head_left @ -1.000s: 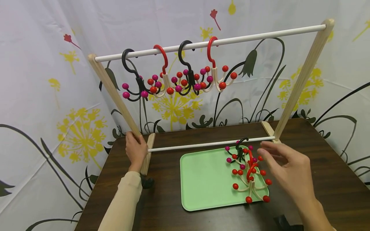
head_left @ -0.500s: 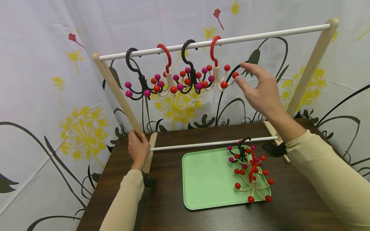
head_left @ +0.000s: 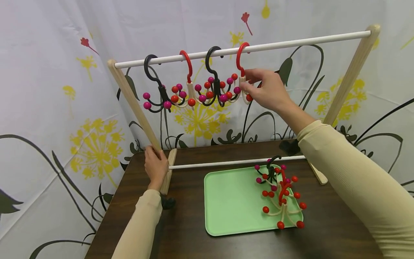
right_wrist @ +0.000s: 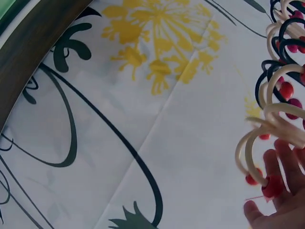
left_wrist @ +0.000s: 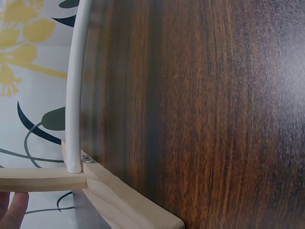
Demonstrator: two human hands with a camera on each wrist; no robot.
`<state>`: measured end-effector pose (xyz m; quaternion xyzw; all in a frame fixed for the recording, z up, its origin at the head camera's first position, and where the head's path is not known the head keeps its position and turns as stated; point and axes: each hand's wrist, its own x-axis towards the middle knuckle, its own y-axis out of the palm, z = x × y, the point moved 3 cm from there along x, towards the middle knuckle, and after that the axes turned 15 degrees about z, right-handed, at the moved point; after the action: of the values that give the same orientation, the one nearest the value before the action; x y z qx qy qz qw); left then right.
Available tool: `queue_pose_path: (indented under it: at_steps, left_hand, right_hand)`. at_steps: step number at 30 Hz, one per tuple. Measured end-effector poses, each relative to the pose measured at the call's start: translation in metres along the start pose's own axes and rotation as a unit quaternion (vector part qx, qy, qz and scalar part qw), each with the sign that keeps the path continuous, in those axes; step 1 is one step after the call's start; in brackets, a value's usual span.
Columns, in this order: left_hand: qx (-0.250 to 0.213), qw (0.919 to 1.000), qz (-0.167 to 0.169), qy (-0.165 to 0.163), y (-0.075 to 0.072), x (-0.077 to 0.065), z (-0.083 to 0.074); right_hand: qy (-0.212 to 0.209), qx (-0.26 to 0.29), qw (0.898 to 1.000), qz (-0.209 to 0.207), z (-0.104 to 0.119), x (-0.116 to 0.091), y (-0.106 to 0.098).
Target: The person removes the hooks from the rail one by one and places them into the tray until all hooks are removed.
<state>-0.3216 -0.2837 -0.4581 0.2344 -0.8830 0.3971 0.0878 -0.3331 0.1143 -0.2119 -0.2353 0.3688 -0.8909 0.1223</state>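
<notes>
In the head view, my right hand [head_left: 266, 90] is at the rightmost hanging hanger, its thumb and fingers pinching the cream stem below the red hook [head_left: 239, 59]. This hanger [right_wrist: 281, 124] has curved cream arms tipped with red balls; the right wrist view shows my fingers [right_wrist: 274, 164] close by them. To its left, two black-hooked hangers [head_left: 216, 84] [head_left: 163, 95] and another red-hooked hanger [head_left: 191, 90] hang from the white rod [head_left: 291, 44]. My left hand [head_left: 156, 167] grips the left wooden post [head_left: 139, 111] near its foot; only fingertips show in the left wrist view.
A green tray [head_left: 226, 205] lies on the dark wooden table [head_left: 184, 230]. On its right side rest a black-hooked hanger [head_left: 271, 171] and red-hooked hangers [head_left: 284, 207]. A lower white rod [head_left: 220, 164] joins the rack's wooden feet [head_left: 168, 180]. A patterned curtain [head_left: 97, 108] hangs behind.
My right hand has risen from beside the tray to the rightmost hanging hanger and taken hold of its stem. My left hand stays on the post.
</notes>
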Motion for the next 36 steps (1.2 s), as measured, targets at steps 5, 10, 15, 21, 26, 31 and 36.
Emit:
queue_pose_path:
  at_steps: [5,10,15,21,26,31,36]
  left_hand:
    - [-0.002,1.0000,0.001,-0.004,0.000,-0.002,0.001]
    - [-0.005,1.0000,0.001,0.000,0.001,-0.001,0.000]
    - [-0.008,1.0000,-0.004,0.000,0.002,-0.001,0.001]
    - [-0.008,1.0000,-0.001,0.004,0.002,-0.001,0.001]
    - [-0.008,0.9999,0.002,0.006,0.001,-0.001,0.001]
    - [-0.008,1.0000,-0.001,0.004,0.000,-0.001,0.000]
    - [-0.006,1.0000,0.003,0.001,0.000,-0.002,-0.002]
  right_hand:
    - [0.041,0.002,0.999,0.011,0.007,0.004,0.005]
    - [0.061,-0.016,0.998,-0.003,0.012,0.004,0.001]
    - [0.062,-0.031,0.998,-0.013,0.014,0.003,-0.004]
    - [0.057,-0.037,0.997,-0.032,0.012,0.001,-0.011]
    - [0.055,-0.032,0.997,-0.046,0.013,-0.001,-0.019]
    - [0.056,-0.018,0.996,-0.065,0.012,-0.004,-0.028]
    - [0.061,-0.004,0.995,-0.080,0.006,-0.015,-0.038]
